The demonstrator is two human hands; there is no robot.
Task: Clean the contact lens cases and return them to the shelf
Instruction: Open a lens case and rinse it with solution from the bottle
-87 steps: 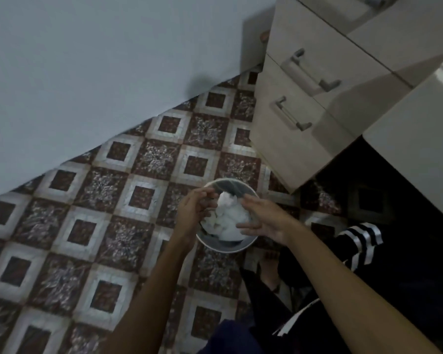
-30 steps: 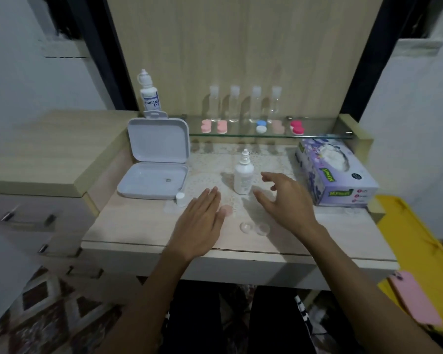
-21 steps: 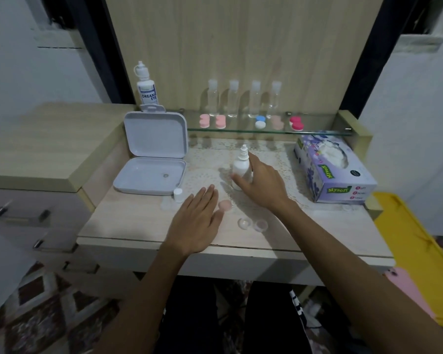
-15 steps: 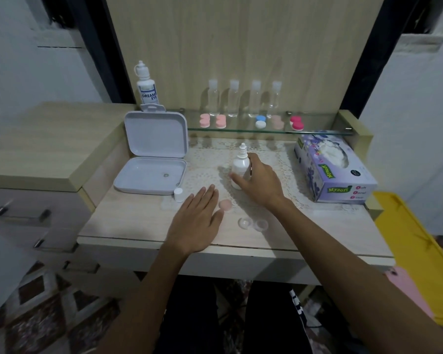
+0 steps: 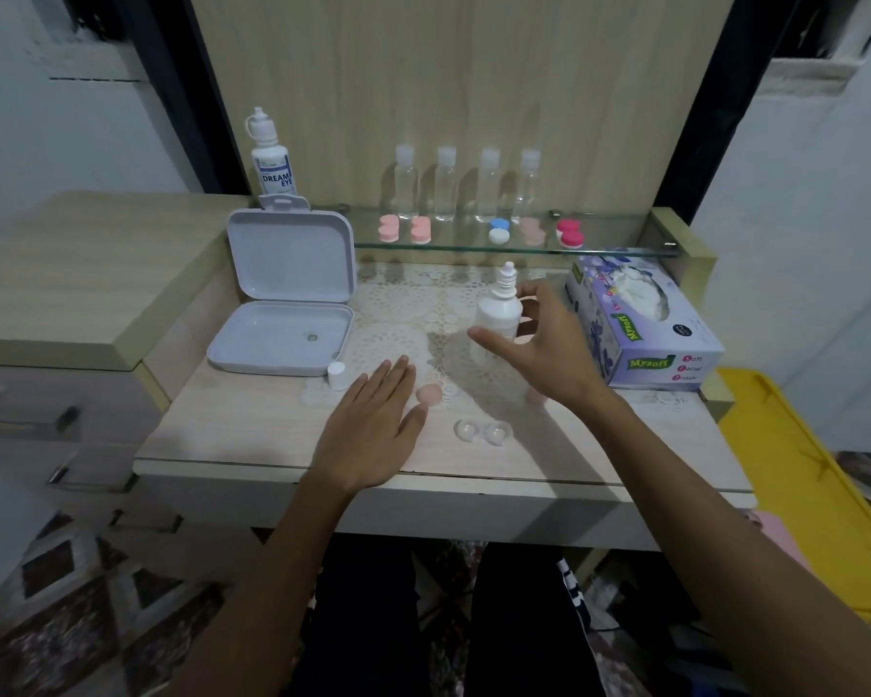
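Note:
An open clear lens case (image 5: 481, 431) with two cups lies near the table's front edge. One pink cap (image 5: 428, 393) rests just left of it, by my left thumb. My left hand (image 5: 373, 430) lies flat on the table, fingers straight, holding nothing. My right hand (image 5: 539, 344) wraps thumb and fingers around a small white dropper bottle (image 5: 499, 309) on the lace mat. Several closed lens cases, pink (image 5: 388, 228), blue-and-white (image 5: 499, 231) and red (image 5: 570, 232), sit on the glass shelf (image 5: 614, 250).
An open white box (image 5: 282, 319) stands at the left, with a small white cap (image 5: 336, 374) in front of it. A tissue box (image 5: 644, 334) sits at the right. A solution bottle (image 5: 271, 163) and several clear bottles (image 5: 443, 183) stand at the back. A yellow tray (image 5: 800, 470) lies beyond the table's right edge.
The view swung up from a floor bin holding tissue to the table. My right hand reached the small white bottle and closed around it; the bottle has shifted slightly right. My left hand stays flat.

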